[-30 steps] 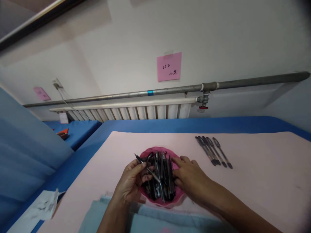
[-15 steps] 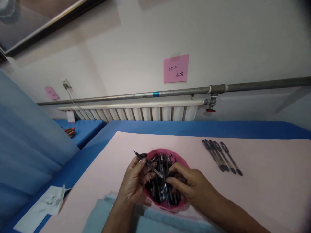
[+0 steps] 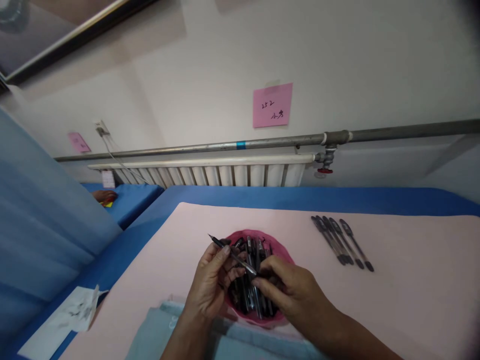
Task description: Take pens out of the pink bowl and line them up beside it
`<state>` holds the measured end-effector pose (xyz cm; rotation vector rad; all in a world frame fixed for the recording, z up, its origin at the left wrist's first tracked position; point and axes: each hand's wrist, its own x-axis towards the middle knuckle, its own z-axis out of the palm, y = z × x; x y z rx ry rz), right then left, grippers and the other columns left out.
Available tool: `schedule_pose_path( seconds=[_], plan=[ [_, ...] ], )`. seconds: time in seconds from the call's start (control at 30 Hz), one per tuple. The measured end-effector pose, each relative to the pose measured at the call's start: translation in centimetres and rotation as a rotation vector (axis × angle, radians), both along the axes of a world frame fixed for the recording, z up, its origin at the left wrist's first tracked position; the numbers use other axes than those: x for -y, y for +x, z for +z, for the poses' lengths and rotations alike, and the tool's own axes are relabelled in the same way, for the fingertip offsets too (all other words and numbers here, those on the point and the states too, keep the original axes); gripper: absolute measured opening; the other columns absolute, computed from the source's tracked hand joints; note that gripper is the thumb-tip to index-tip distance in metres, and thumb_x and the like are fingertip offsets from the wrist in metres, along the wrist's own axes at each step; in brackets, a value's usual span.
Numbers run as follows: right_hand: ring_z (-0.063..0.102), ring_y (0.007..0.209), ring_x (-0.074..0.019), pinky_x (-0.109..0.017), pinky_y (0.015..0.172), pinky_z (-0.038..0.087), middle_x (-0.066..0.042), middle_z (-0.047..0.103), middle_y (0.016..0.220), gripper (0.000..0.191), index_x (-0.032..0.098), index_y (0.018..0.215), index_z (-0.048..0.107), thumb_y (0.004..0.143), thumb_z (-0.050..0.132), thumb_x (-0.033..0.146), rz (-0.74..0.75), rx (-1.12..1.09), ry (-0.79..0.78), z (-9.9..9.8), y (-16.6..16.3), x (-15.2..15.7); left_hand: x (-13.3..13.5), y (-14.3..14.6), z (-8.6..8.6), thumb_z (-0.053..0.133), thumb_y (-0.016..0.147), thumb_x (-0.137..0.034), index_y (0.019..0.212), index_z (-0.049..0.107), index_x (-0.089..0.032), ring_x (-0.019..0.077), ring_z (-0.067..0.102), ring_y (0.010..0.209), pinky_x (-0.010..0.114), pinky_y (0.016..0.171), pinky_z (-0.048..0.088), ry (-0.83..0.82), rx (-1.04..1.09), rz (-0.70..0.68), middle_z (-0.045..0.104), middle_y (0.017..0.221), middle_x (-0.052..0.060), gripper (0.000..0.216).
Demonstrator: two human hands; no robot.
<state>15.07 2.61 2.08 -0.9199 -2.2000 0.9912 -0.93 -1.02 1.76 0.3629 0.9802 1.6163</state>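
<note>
A slim pen (image 3: 240, 261) with a clear barrel, dark grip and bare pointed tip slants over the basket, its tip to the upper left. My left hand (image 3: 210, 277) is closed around its front half, the thumb pressing on the barrel. At the pen's rear, my right hand (image 3: 294, 287) pinches a small dark end piece against the barrel; the fingertips partly hide it. Below both hands stands a pink basket (image 3: 279, 245) filled with several dark and clear pen parts.
Several finished-looking pens (image 3: 337, 237) lie side by side on the pink sheet (image 3: 405, 285) at right. Light-blue cloth (image 3: 232, 342) lies before me. White paper (image 3: 63, 320) rests at the left edge. Another person's hand (image 3: 105, 195) is on the far-left blue table, beside the curtain (image 3: 45, 225).
My right hand's pinched fingers have met the pen's rear end, where a small gap showed before. The pen has shifted slightly right. Another person's hand shows more clearly at far left.
</note>
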Motion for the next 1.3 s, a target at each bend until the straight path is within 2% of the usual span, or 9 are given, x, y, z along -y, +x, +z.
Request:
schedule_pose_path(
  seconds=[0.27, 0.43, 0.63, 0.73, 0.9, 0.97, 1.07, 1.2, 1.3],
  plan=[
    [0.058, 0.059, -0.0121, -0.024, 0.054, 0.044, 0.003, 0.059, 0.067, 0.003, 0.021, 0.079, 0.053, 0.08, 0.052, 0.018, -0.036, -0.015, -0.017, 0.1, 0.0, 0.2, 0.2, 0.2, 0.3, 0.074, 0.065, -0.02, 0.08, 0.059, -0.015, 0.0143, 0.066, 0.067, 0.022, 0.054, 0.054, 0.004, -0.01, 0.025, 0.067, 0.072, 0.001, 0.022],
    [0.059, 0.063, -0.0143, -0.026, 0.056, 0.045, 0.001, 0.06, 0.07, 0.005, 0.021, 0.078, 0.052, 0.083, 0.05, 0.021, -0.03, 0.021, 0.113, -0.2, 0.2, 0.1, 0.0, 0.3, 0.0, 0.074, 0.064, -0.022, 0.08, 0.058, -0.016, 0.0141, 0.066, 0.067, 0.022, 0.055, 0.053, 0.014, -0.035, 0.033, 0.067, 0.073, 0.001, 0.023],
    [0.058, 0.065, -0.0155, -0.029, 0.058, 0.045, -0.001, 0.058, 0.073, 0.01, 0.022, 0.083, 0.051, 0.088, 0.042, 0.02, 0.075, 0.052, 0.267, -1.0, 0.6, -0.1, -0.1, 0.6, -0.5, 0.072, 0.066, -0.023, 0.08, 0.058, -0.017, 0.0163, 0.067, 0.074, 0.021, 0.056, 0.053, 0.023, -0.091, 0.051, 0.067, 0.077, 0.001, 0.021],
    [0.057, 0.062, -0.0144, -0.027, 0.055, 0.044, 0.0, 0.058, 0.072, 0.007, 0.022, 0.082, 0.05, 0.087, 0.045, 0.022, 0.049, 0.035, 0.172, -0.9, 0.6, -0.3, -0.1, 0.7, -0.6, 0.071, 0.067, -0.022, 0.08, 0.058, -0.016, 0.0165, 0.067, 0.076, 0.022, 0.059, 0.053, 0.017, -0.086, 0.051, 0.067, 0.077, 0.001, 0.02],
    [0.054, 0.048, -0.0118, -0.024, 0.047, 0.043, 0.005, 0.055, 0.059, 0.008, 0.022, 0.087, 0.046, 0.089, 0.039, 0.025, 0.051, -0.059, -0.165, -0.4, 0.1, -0.5, -0.1, 0.4, -0.6, 0.071, 0.068, -0.022, 0.08, 0.058, -0.015, 0.0145, 0.066, 0.069, 0.023, 0.06, 0.053, 0.034, -0.075, 0.014, 0.067, 0.073, 0.002, 0.019],
    [0.059, 0.06, -0.014, -0.027, 0.055, 0.047, 0.002, 0.06, 0.071, 0.007, 0.022, 0.091, 0.048, 0.085, 0.047, 0.024, 0.035, -0.051, -0.096, -0.3, 0.1, -0.6, -0.1, 0.3, -0.6, 0.072, 0.067, -0.021, 0.08, 0.058, -0.015, 0.0139, 0.066, 0.067, 0.023, 0.059, 0.053, 0.03, -0.071, 0.015, 0.067, 0.072, 0.002, 0.02],
    [0.06, 0.081, -0.0182, -0.032, 0.069, 0.047, -0.002, 0.061, 0.088, 0.015, 0.021, 0.092, 0.051, 0.078, 0.055, 0.017, 0.04, 0.013, 0.133, -0.4, 0.3, -0.6, -0.1, 0.4, -0.6, 0.073, 0.065, -0.022, 0.079, 0.058, -0.015, 0.0155, 0.066, 0.07, 0.023, 0.06, 0.053, 0.019, -0.069, 0.028, 0.067, 0.074, 0.003, 0.022],
    [0.06, 0.076, -0.0156, -0.031, 0.068, 0.048, -0.002, 0.062, 0.084, 0.013, 0.022, 0.096, 0.051, 0.089, 0.041, 0.017, 0.106, 0.027, 0.21, -0.7, 0.4, -0.3, -0.1, 0.5, -0.6, 0.073, 0.065, -0.023, 0.079, 0.058, -0.015, 0.0159, 0.066, 0.072, 0.023, 0.06, 0.052, 0.01, -0.07, 0.035, 0.067, 0.074, 0.002, 0.022],
    [0.06, 0.081, -0.0165, -0.031, 0.07, 0.049, -0.004, 0.063, 0.092, 0.017, 0.022, 0.105, 0.048, 0.09, 0.041, 0.018, 0.122, 0.017, 0.254, -0.8, 0.5, -0.3, -0.1, 0.5, -0.6, 0.074, 0.064, -0.023, 0.079, 0.058, -0.016, 0.0155, 0.066, 0.07, 0.023, 0.06, 0.052, 0.006, -0.073, 0.047, 0.067, 0.073, 0.002, 0.023]
  ],
)
